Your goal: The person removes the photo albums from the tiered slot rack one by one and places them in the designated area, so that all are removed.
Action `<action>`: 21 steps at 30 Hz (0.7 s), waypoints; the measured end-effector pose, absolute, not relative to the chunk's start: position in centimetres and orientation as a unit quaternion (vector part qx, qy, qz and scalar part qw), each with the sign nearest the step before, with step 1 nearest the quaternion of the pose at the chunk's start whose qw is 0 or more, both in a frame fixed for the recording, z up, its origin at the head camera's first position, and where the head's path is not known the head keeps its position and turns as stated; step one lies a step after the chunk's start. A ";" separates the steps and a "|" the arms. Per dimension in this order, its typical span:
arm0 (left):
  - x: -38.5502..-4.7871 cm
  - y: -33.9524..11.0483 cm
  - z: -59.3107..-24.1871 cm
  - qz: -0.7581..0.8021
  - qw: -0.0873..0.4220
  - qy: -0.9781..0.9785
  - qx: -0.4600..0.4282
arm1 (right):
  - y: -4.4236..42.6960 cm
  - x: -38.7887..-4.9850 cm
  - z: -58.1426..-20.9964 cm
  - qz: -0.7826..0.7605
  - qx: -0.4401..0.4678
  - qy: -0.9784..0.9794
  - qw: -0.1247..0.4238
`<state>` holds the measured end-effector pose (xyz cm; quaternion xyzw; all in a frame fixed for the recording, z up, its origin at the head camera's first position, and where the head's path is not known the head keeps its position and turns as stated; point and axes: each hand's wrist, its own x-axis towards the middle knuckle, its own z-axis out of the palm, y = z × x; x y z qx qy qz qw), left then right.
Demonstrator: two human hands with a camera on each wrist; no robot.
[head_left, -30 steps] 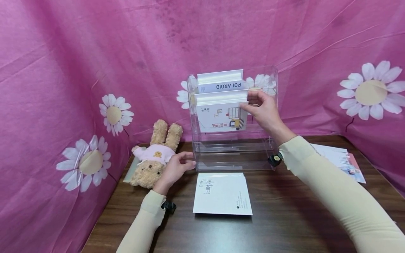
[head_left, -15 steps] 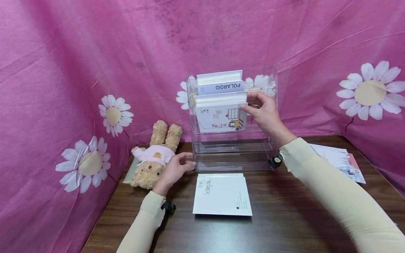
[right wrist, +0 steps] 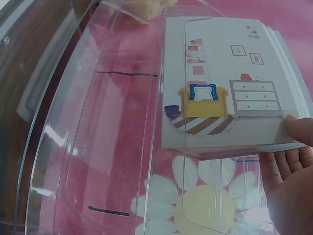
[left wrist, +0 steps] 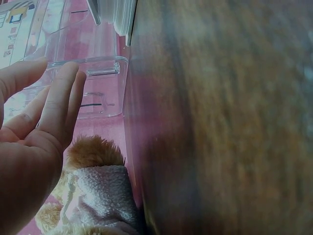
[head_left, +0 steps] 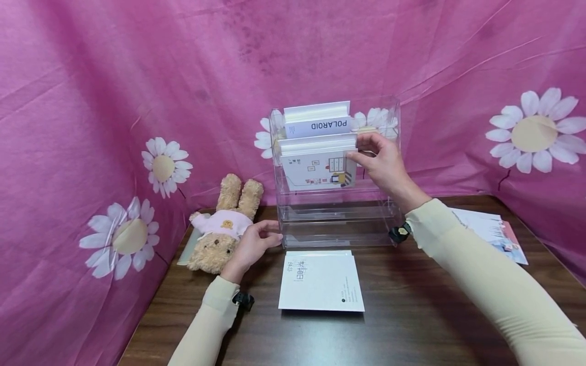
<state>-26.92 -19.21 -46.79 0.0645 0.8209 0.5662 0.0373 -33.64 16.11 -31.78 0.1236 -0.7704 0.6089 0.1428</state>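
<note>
A clear tiered rack (head_left: 339,239) stands on the table. My right hand (head_left: 384,160) pinches the right edge of a white booklet stack (head_left: 316,170) printed with a room drawing, which sits in one of the rack's upper tiers. In the right wrist view the thumb lies on the front cover (right wrist: 220,73) and the other fingers are behind it. Behind that stack stands a book marked POLAROID (head_left: 318,127). My left hand (head_left: 254,246) touches the rack's lower left side, its fingers nearly straight; the left wrist view shows the hand (left wrist: 39,127) beside the clear plastic.
White cards (head_left: 320,282) lie on the table in front of the rack. A teddy bear (head_left: 224,229) in a pink top lies at the left, over a pale green item (head_left: 186,249). More printed cards (head_left: 490,229) lie at the right. A pink flowered cloth (head_left: 229,66) hangs behind.
The held booklet stack has shifted very slightly, its upper left part moving a little left. Both hands stay nearly where they were.
</note>
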 end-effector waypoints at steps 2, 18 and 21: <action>-27.0 -19.2 -46.8 0.568 0.039 0.819 0.067 | 16.1 -33.6 -31.7 0.607 0.123 -0.772 0.141; -27.0 -19.4 -46.7 0.553 0.034 0.829 0.072 | 16.1 -33.1 -31.8 0.607 0.133 -0.769 0.152; -27.0 -19.4 -46.8 0.558 0.035 0.826 0.070 | 16.1 -33.0 -31.7 0.604 0.132 -0.771 0.152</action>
